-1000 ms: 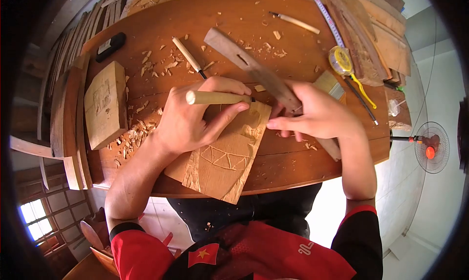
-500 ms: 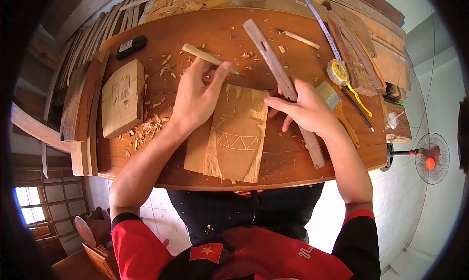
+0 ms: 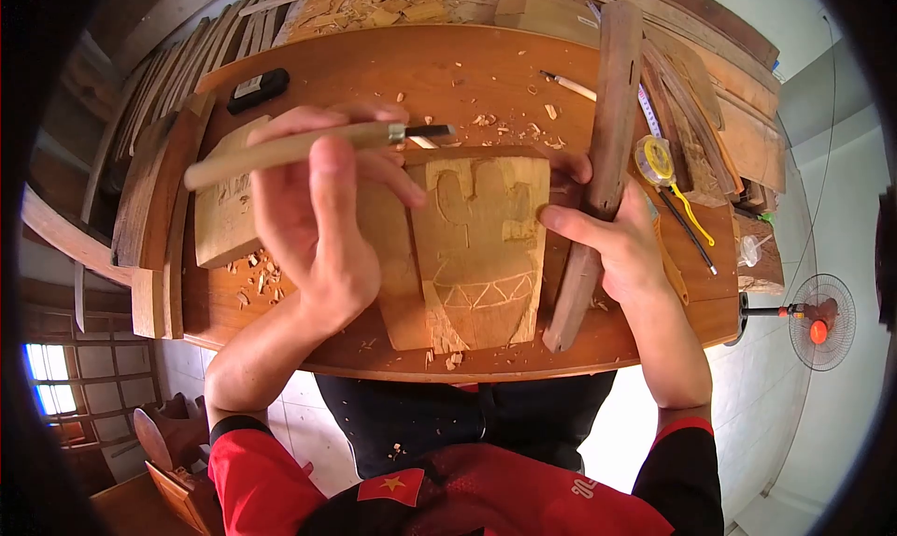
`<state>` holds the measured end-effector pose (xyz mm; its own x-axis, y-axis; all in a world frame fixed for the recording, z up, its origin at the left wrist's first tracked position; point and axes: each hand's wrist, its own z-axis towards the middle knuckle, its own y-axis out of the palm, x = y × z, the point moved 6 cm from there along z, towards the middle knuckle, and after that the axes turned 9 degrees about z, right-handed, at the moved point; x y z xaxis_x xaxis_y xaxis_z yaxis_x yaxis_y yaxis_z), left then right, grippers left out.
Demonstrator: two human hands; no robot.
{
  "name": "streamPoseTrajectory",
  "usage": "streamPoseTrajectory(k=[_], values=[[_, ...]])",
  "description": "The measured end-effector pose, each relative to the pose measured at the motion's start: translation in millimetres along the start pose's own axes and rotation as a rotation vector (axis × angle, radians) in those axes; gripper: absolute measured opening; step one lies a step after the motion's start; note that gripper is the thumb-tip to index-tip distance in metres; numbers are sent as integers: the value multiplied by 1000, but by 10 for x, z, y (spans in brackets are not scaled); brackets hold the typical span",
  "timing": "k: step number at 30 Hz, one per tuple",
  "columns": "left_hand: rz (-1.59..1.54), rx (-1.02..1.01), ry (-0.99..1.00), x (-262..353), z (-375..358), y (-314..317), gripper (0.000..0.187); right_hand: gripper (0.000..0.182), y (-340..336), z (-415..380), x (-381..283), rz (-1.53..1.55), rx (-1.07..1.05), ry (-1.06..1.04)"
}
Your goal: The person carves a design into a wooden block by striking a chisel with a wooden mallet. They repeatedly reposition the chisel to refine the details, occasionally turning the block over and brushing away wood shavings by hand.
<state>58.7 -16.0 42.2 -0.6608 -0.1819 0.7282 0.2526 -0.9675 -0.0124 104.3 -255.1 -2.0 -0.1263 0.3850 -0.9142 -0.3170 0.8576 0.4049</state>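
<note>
My left hand (image 3: 327, 218) is closed around the pale wooden handle of a carving chisel (image 3: 299, 148), raised above the table, its short dark blade pointing right. Just right of it, a carved wooden board (image 3: 481, 242) stands tilted up, with cut curves near the top and a zigzag band lower down. My right hand (image 3: 621, 251) grips a long dark wooden stick (image 3: 612, 115), held nearly upright. The right thumb touches or nearly touches the board's right edge. Partly behind the left hand sits a thick wooden block (image 3: 224, 209).
Wood shavings (image 3: 262, 284) lie scattered over the table (image 3: 364, 59). A black case (image 3: 259, 90) rests at the back left. On the right are a tape measure (image 3: 654, 160), a black pencil (image 3: 691, 223) and another carving tool (image 3: 572, 86). Stacked planks (image 3: 729, 106) border the table.
My left hand has risen and moved left with the chisel, whose blade now points right. The board has shifted right and looks more raised. The stick has swung nearer to upright in my right hand.
</note>
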Motion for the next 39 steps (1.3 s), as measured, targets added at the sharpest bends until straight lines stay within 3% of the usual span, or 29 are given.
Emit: streamPoseTrajectory(k=[3, 9, 13, 16, 20, 22, 26, 27, 30, 33, 39], values=[[-23, -52, 137, 111, -53, -33, 30, 48, 16, -43, -55, 47, -139, 52], [60, -165, 456, 316, -121, -80, 33, 57, 36, -114, -61, 127, -283, -100], [197, -232, 564, 467, -189, 26, 35, 58, 100, -132, -99, 158, -327, -133], [372, -434, 572, 600, -165, 49, 41, 59, 124, -136, -84, 184, -318, -148], [552, -518, 518, 708, -104, 142, 45, 58, 132, -137, -92, 167, -301, -170], [534, -464, 517, 631, -96, 154, 44, 56, 107, -130, -91, 150, -302, -163], [500, -483, 448, 455, 37, 267, 33, 53, 42, -108, -72, 79, -197, -130], [435, -406, 491, 377, 64, 299, 27, 50, 26, -91, -70, 72, -192, -164], [460, -362, 192, 141, 144, 383, 25, 49, -58, -12, -92, -100, -134, -224], [471, -374, 64, 49, 199, 506, 22, 48, -75, 21, -89, -85, -72, -146], [575, -379, 51, 128, 265, 596, 22, 48, -121, 41, -78, -131, -106, -164]])
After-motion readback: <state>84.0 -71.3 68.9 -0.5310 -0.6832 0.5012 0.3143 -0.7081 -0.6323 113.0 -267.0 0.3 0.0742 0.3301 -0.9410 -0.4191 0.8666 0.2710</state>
